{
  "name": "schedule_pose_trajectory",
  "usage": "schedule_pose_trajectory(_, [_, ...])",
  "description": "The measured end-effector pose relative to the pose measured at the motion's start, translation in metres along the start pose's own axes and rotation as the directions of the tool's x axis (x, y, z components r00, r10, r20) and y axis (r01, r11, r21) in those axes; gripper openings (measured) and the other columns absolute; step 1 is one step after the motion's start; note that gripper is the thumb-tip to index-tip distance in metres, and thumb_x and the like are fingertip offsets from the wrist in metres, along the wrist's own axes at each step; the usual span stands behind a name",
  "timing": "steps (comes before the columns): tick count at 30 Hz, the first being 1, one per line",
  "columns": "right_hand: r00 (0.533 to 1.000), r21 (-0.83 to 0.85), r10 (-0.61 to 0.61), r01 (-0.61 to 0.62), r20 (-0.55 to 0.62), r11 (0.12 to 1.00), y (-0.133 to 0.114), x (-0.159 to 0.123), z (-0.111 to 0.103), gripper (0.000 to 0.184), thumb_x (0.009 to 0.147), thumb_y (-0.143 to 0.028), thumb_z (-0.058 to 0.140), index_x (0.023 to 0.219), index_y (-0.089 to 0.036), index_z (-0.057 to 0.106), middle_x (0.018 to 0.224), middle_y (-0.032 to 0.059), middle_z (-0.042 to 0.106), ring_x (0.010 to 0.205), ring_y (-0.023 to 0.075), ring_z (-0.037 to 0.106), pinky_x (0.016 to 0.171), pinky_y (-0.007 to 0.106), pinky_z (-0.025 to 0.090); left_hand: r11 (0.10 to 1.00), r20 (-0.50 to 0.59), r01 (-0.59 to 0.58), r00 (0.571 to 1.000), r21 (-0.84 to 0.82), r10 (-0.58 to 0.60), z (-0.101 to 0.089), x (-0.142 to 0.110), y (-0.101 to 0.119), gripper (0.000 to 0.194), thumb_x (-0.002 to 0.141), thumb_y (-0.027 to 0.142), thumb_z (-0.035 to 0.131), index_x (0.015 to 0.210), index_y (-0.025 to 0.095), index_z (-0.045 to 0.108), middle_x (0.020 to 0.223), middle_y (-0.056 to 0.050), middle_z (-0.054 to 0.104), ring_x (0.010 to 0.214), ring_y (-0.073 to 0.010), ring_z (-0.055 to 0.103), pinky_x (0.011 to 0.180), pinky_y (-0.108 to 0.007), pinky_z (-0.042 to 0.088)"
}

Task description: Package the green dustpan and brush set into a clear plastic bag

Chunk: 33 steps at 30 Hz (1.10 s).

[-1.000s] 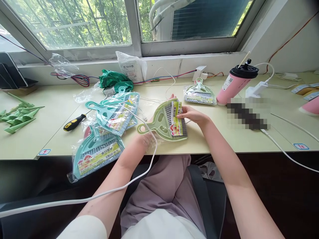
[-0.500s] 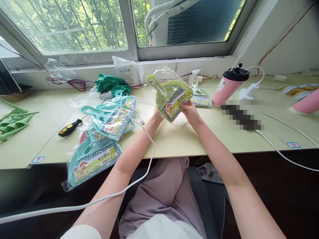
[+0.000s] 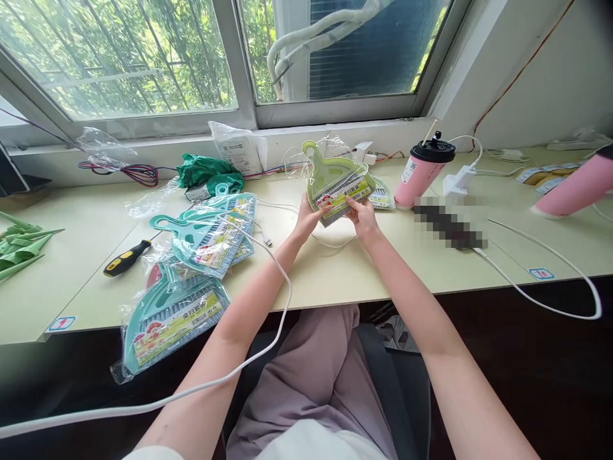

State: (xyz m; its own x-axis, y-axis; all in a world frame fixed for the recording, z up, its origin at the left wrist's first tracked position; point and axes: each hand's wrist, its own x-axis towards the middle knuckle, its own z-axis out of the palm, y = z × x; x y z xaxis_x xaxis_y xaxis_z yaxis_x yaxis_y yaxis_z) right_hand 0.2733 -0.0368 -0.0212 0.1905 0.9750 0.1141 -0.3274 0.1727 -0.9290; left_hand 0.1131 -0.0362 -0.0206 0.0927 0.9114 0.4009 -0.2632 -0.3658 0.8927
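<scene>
Between both hands, above the table, is a green dustpan and brush set (image 3: pixel 335 177) in clear plastic wrap, its handle pointing up and to the left. My left hand (image 3: pixel 309 219) grips its lower left edge, thumb over the front. On the lower right, my right hand (image 3: pixel 363 216) pinches it with the thumb on the yellow label. Partly hidden behind it, another wrapped dustpan set (image 3: pixel 383 195) lies on the table. Several wrapped teal dustpan sets (image 3: pixel 177 319) are piled to my left, the nearest one sticking out past the table's front edge.
A yellow-black screwdriver (image 3: pixel 127 258) lies left of the pile, near woven green leaves (image 3: pixel 23 243). Behind are a green crumpled bag (image 3: pixel 208 172) and wires. To the right stand a pink cup (image 3: pixel 424 172) and a white plug (image 3: pixel 458 181). A white cable (image 3: pixel 230 372) crosses over my left arm.
The green dustpan set has turned so its label lies flatter. My left hand has come from behind it to its front left edge. The camera view has shifted slightly.
</scene>
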Motion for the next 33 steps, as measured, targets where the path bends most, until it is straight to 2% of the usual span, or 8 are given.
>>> schedule_pose_trajectory(3, [1.000, -0.040, 0.025, -0.025, 0.011, 0.999, -0.001, 0.001, -0.001, 0.055, 0.063, -0.056, 0.082, 0.103, -0.027, 0.058, 0.112, 0.0024, 0.075, 0.103, 0.0213, 0.071, 0.077, 0.031, 0.063, 1.000, 0.015, 0.005, 1.000, 0.000, -0.005, -0.007, 0.004, -0.006, 0.091, 0.062, 0.050, 0.092, 0.136, 0.022, 0.049, 0.133, -0.013, 0.066, 0.127, -0.0313, 0.061, 0.112, -0.048, 0.046])
schedule_pose_trajectory(8, [0.996, 0.086, 0.051, -0.057, 0.076, 0.995, -0.002, 0.002, -0.004, 0.042, 0.078, -0.058, 0.065, 0.104, -0.026, 0.062, 0.111, 0.0018, 0.077, 0.103, 0.0214, 0.072, 0.078, 0.033, 0.063, 1.000, -0.010, 0.017, 1.000, 0.022, -0.017, -0.011, 0.006, -0.007, 0.080, 0.063, 0.048, 0.091, 0.127, 0.021, 0.052, 0.129, -0.012, 0.067, 0.125, -0.0308, 0.062, 0.112, -0.046, 0.046])
schedule_pose_trajectory(14, [0.994, 0.119, 0.108, -0.105, -0.012, 0.987, -0.002, 0.008, -0.006, 0.029, 0.072, -0.037, 0.078, 0.093, -0.024, 0.063, 0.099, 0.0025, 0.079, 0.099, 0.0224, 0.075, 0.087, 0.037, 0.064, 1.000, 0.035, 0.014, 0.999, -0.006, -0.013, -0.006, 0.003, 0.000, 0.084, 0.059, 0.047, 0.092, 0.129, 0.021, 0.052, 0.138, -0.014, 0.064, 0.131, -0.0315, 0.059, 0.112, -0.045, 0.047])
schedule_pose_trajectory(18, [0.997, 0.175, 0.055, -0.046, -0.047, 0.984, -0.002, 0.008, -0.007, 0.030, 0.069, -0.033, 0.081, 0.091, -0.024, 0.064, 0.104, 0.0034, 0.079, 0.108, 0.0237, 0.074, 0.092, 0.039, 0.065, 0.999, 0.079, 0.040, 0.996, 0.019, -0.041, -0.002, -0.001, 0.004, 0.079, 0.063, 0.047, 0.090, 0.129, 0.020, 0.055, 0.137, -0.014, 0.066, 0.129, -0.0302, 0.062, 0.110, -0.043, 0.049])
schedule_pose_trajectory(21, [0.998, 0.158, -0.028, 0.037, -0.056, 0.987, 0.000, 0.009, -0.008, 0.036, 0.067, -0.041, 0.082, 0.092, -0.025, 0.062, 0.105, 0.0038, 0.078, 0.115, 0.0238, 0.071, 0.096, 0.039, 0.063, 0.995, 0.132, 0.082, 0.987, 0.063, -0.090, 0.002, -0.005, 0.002, 0.073, 0.063, 0.048, 0.090, 0.122, 0.018, 0.059, 0.124, -0.014, 0.072, 0.115, -0.0273, 0.069, 0.099, -0.040, 0.054])
schedule_pose_trajectory(24, [0.992, 0.095, -0.097, 0.104, -0.081, 0.990, 0.000, 0.010, -0.009, 0.039, 0.067, -0.051, 0.080, 0.090, -0.026, 0.061, 0.105, 0.0053, 0.077, 0.117, 0.0241, 0.069, 0.095, 0.039, 0.063, 0.975, 0.206, 0.171, 0.958, 0.140, -0.197, 0.006, -0.009, 0.000, 0.063, 0.066, 0.052, 0.088, 0.111, 0.014, 0.065, 0.109, -0.015, 0.077, 0.095, -0.0233, 0.074, 0.083, -0.035, 0.057])
schedule_pose_trajectory(28, [0.982, 0.085, -0.136, 0.148, -0.132, 0.985, -0.003, 0.009, -0.009, 0.038, 0.070, -0.053, 0.078, 0.091, -0.026, 0.061, 0.104, 0.0053, 0.076, 0.114, 0.0223, 0.070, 0.092, 0.036, 0.063, 0.933, 0.229, 0.281, 0.916, 0.226, -0.331, 0.010, -0.014, 0.000, 0.052, 0.082, 0.058, 0.074, 0.101, 0.010, 0.070, 0.097, -0.017, 0.080, 0.072, -0.0169, 0.072, 0.072, -0.031, 0.056])
schedule_pose_trajectory(33, [0.977, 0.161, -0.086, 0.118, -0.193, 0.980, -0.008, 0.006, -0.008, 0.037, 0.076, -0.049, 0.078, 0.101, -0.026, 0.065, 0.112, 0.0047, 0.076, 0.116, 0.0217, 0.070, 0.090, 0.034, 0.064, 0.906, 0.199, 0.234, 0.927, 0.352, -0.317, 0.013, -0.017, 0.001, 0.037, 0.099, 0.041, 0.054, 0.103, 0.010, 0.074, 0.081, -0.011, 0.079, 0.058, -0.0117, 0.066, 0.063, -0.025, 0.052])
